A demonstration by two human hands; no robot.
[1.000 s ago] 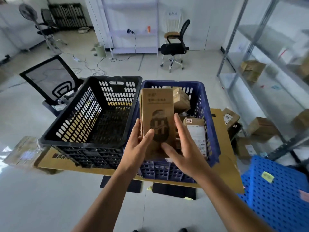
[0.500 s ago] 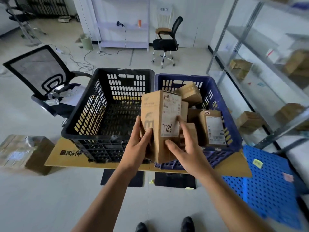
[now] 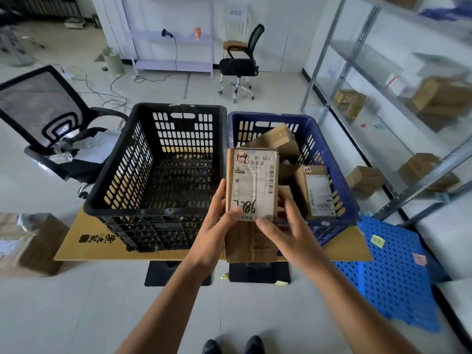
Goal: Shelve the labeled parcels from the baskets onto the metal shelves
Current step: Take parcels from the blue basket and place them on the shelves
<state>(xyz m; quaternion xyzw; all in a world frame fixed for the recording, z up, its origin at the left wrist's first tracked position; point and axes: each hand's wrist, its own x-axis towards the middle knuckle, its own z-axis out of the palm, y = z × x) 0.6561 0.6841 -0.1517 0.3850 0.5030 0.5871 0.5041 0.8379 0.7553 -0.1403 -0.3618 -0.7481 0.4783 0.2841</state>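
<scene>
The held parcel point(image 3: 251, 185) has a white label point(image 3: 255, 190) with "1-4" handwritten in a red box at its top left, "D5 A83" printed beside it and "7786" in black marker below. The second parcel point(image 3: 316, 192), in the blue basket point(image 3: 301, 118), has a small tag reading "2-3".

Mesh chair point(image 3: 38, 103) left; office chair point(image 3: 238, 66) far back; blue pallet point(image 3: 383, 277) right.

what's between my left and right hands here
A labeled parcel marked 1-4 and 7786, gripped by the left hand and right hand; the head view shows it.
</scene>
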